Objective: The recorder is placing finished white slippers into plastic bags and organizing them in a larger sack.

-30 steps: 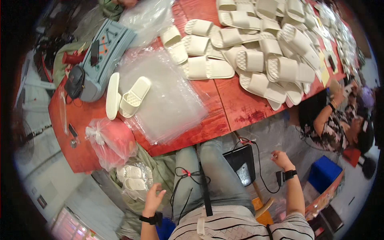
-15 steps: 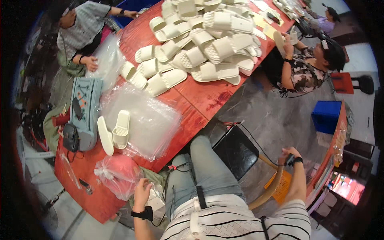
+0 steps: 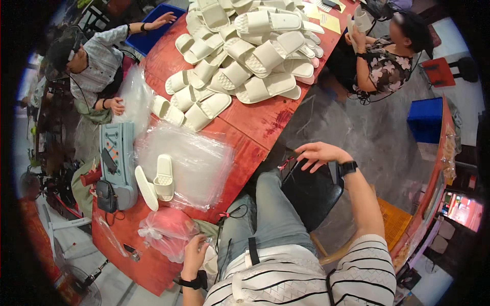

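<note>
Head view looking down: the left hand [image 3: 194, 252] sits at about 7 o'clock in the picture, low beside the person's thigh, fingers curled onto a clear plastic bag [image 3: 166, 233] stuffed with what looks like thin crumpled film, showing pinkish where the red table is behind it. It looks like a light closed hold on the bag's edge, though I can't tell how firmly. My guess is the bag hangs off the table edge so it stays within easy reach of someone seated. It's soft, wrinkly and tied or bunched at one side, so it probably squashes easily. The right hand [image 3: 319, 153] is out at about 3 o'clock from that bag, fingers spread and holding nothing, hovering above the black chair seat [image 3: 311, 196], near a small bunch of red and dark wires. Up at 12 o'clock from the bag, a pair of white slippers [image 3: 155, 181] lies on a flat sheet of clear plastic [image 3: 196, 160] on the red table [image 3: 255, 120], one sole-up and one on its side, touching each other. Just at 9 o'clock of those is a pale blue-grey machine [image 3: 118, 153] with a black pouch at its end. Farther off at 1 o'clock a big heap of white slippers [image 3: 245, 56] covers the table, with two other people seated at its sides.
</note>
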The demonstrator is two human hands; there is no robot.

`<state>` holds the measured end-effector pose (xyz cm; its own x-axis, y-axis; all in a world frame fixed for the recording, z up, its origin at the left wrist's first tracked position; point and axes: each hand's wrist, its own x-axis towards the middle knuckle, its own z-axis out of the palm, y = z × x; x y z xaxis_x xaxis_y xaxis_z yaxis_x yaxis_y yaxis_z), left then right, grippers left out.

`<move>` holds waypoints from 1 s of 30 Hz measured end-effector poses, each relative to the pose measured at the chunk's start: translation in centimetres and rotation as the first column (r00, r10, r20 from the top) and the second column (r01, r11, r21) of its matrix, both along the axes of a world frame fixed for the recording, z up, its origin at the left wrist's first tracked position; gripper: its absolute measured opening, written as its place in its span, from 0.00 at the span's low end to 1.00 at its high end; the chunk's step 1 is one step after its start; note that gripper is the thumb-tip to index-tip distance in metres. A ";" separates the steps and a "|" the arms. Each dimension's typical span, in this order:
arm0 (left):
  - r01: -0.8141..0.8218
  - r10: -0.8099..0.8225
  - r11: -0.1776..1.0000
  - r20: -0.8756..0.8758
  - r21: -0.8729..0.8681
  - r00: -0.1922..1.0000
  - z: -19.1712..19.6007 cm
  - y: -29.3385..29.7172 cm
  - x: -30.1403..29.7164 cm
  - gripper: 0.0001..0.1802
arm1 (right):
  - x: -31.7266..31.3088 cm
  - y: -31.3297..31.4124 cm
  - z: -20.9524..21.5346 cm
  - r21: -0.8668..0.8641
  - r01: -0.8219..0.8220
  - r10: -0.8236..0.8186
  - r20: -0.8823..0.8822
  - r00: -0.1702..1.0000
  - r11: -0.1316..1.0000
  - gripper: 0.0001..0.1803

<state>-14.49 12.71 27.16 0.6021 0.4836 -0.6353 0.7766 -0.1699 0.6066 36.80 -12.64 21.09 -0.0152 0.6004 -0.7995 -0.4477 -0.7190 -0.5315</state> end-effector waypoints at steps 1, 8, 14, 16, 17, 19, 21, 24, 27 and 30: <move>0.009 -0.009 1.000 0.016 0.005 1.000 1.2 0.5 1.2 0.17 | -0.6 -0.5 0.9 0.014 -0.051 0.047 0.234 0.971 0.999 0.24; 0.054 -0.185 0.933 0.345 0.355 0.920 9.0 5.6 6.0 0.18 | -4.4 -1.0 18.6 0.310 0.002 -0.306 0.938 0.164 0.951 0.16; 0.122 -0.110 0.992 0.569 0.017 0.815 12.8 6.7 12.1 0.19 | -9.4 6.1 27.5 0.751 0.228 -0.768 0.520 0.373 0.619 0.15; 0.279 -0.040 0.927 0.676 -0.249 0.735 11.9 4.8 15.9 0.24 | -11.1 9.8 26.9 0.799 0.184 -0.775 0.453 0.442 0.572 0.15; 0.401 0.005 0.813 0.694 -0.422 0.720 11.6 3.4 18.1 0.36 | -11.5 11.3 26.5 0.790 0.221 -0.763 0.413 0.497 0.572 0.14; 0.555 0.227 0.513 0.727 -0.655 0.649 9.8 0.6 21.4 0.52 | -12.5 15.3 24.4 0.840 0.208 -0.789 0.345 0.508 0.501 0.14; 0.456 0.268 0.567 0.677 -0.686 0.685 9.6 -1.7 21.8 0.49 | -13.5 18.5 22.4 0.868 0.189 -0.813 0.326 0.482 0.460 0.15; 0.367 0.445 0.571 0.653 -0.734 0.613 6.6 -2.7 21.2 0.36 | -13.7 21.3 19.1 0.886 0.075 -0.836 0.400 0.375 0.458 0.14; 0.208 0.608 0.430 0.452 -0.879 0.653 8.0 -3.5 20.7 0.24 | -13.9 21.5 17.3 0.817 -0.053 -0.790 0.570 0.225 0.574 0.16; 0.035 0.644 0.355 0.271 -0.934 0.715 6.9 -4.3 20.4 0.17 | -13.2 21.1 14.6 0.603 -0.389 -0.673 0.737 -0.061 0.696 0.23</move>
<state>5.90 8.40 34.08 0.8911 0.1289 -0.4350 0.1256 0.8512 0.5095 23.59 8.48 35.73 0.5020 0.6284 0.5942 0.7957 -0.0663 -0.6021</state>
